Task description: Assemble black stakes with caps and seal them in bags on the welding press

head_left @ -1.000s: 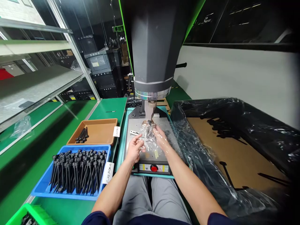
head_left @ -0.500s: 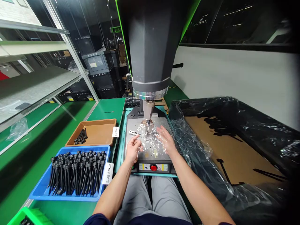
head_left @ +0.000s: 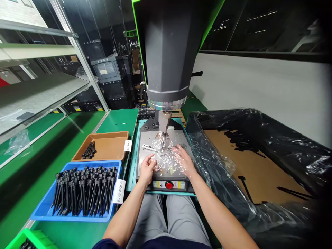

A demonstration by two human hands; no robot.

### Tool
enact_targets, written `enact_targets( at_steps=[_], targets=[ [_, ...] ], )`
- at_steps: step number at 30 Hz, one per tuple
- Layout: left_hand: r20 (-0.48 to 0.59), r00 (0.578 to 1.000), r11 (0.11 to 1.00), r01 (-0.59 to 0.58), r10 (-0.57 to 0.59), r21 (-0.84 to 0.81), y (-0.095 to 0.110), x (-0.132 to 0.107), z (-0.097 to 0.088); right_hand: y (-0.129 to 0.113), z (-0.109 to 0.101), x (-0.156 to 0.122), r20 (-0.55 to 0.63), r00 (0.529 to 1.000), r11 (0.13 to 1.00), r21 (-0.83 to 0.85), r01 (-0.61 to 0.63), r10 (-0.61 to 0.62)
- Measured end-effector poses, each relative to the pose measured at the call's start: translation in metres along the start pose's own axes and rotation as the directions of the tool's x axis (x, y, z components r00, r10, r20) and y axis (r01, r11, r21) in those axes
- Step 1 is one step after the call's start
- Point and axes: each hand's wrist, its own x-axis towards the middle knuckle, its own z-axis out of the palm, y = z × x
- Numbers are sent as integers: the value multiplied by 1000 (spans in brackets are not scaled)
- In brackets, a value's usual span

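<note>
A crumpled clear plastic film (head_left: 166,157) lies on the metal plate (head_left: 145,157) of a press machine, under its metal horn (head_left: 165,122). My left hand (head_left: 147,169) pinches the film's left edge with closed fingers. My right hand (head_left: 184,160) rests on the film's right side, fingers bent over it. A small silver part (head_left: 147,147) lies on the plate to the left. A red button (head_left: 169,185) sits on the machine's front panel, just below my hands.
A blue tray (head_left: 44,211) full of black long-stemmed parts stands at the left, with a brown tray (head_left: 111,147) holding a few behind it. At the right is a large box lined with black plastic (head_left: 259,162). Metal shelving (head_left: 38,90) rises at the far left.
My right hand has drawn back from under the horn toward me and now lies on the film's right side. The film has bunched up and shifted nearer. My left hand stays at its left edge.
</note>
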Motion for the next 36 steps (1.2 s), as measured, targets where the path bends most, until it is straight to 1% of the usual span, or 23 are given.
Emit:
enact_targets(
  at_steps=[4, 6, 10, 13, 17, 21, 28, 32, 36],
  targets=[
    [-1, 1000, 999, 21, -21, 34, 1, -1, -1, -7, 3, -4, -17, 999, 999, -3, -37, 37],
    [3, 1000, 999, 24, -24, 39, 1, -2, 0, -8, 3, -4, -45, 996, 996, -29, -80, 79],
    [12, 1000, 1000, 6, -6, 11, 2, 0, 2, -1, 3, -8, -106, 975, 972, -114, -206, 194],
    [30, 1000, 1000, 1, -1, -2, 1, 4, 5, 6, -1, -16, -109, 968, 958, -155, -240, 225],
    [48, 999, 1000, 12, -12, 2, -2, 8, 6, 8, -11, -35, -112, 968, 942, -226, -246, 226],
    [47, 999, 1000, 24, -24, 2, -2, 9, 8, 7, -23, -63, -128, 961, 919, -287, -271, 244],
    [61, 998, 1000, 22, -23, 15, 1, 14, 16, 13, -36, -112, -189, 940, 916, -237, -324, 284],
    [69, 997, 999, 25, -27, 31, -3, 16, 16, 15, -43, -126, -212, 935, 916, -229, -330, 284],
    [72, 997, 999, 23, -26, 38, -5, 15, 14, 16, -47, -132, -226, 923, 907, -219, -359, 310]
  ],
)
